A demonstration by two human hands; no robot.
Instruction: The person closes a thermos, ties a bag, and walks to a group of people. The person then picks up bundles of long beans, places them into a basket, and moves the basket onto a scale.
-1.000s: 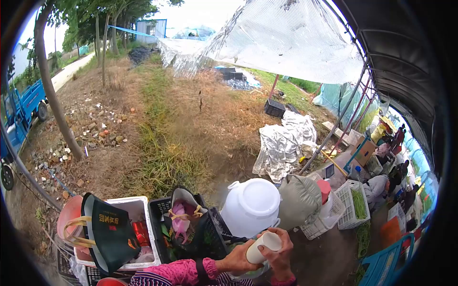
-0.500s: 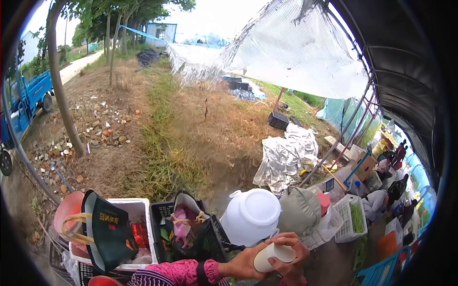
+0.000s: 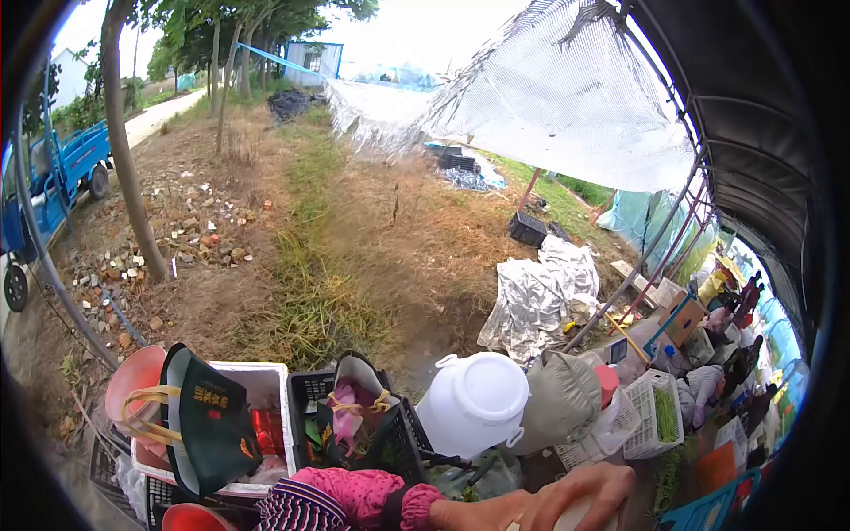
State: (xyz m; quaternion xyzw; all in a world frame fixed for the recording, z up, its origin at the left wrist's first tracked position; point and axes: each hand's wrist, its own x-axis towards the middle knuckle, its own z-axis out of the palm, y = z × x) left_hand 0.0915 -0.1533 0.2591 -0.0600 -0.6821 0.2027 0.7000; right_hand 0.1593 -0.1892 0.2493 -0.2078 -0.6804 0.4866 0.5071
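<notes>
A pale, open-mouthed cup (image 3: 575, 516) is low at the bottom edge, largely covered by fingers and cut off by the frame. My left hand (image 3: 482, 511) reaches to it from a pink dotted sleeve with a dark band; its fingers are mostly hidden at the cup's side. Over the cup, my right hand (image 3: 598, 487) curls its fingers around it. Just behind the hands stand a white lidded plastic barrel (image 3: 478, 398) and a grey-green sack-like bundle (image 3: 560, 398) with a red top beside it.
At left, a dark green bag (image 3: 212, 425) leans in a white foam box (image 3: 274, 376), next to a black crate (image 3: 310, 385). A white basket of greens (image 3: 655, 416) stands at right. A slanting pole (image 3: 637, 270) supports the dark canopy.
Both hands have moved right and down with the cup, which is now more covered and partly out of frame. The whole scene has shifted slightly right.
</notes>
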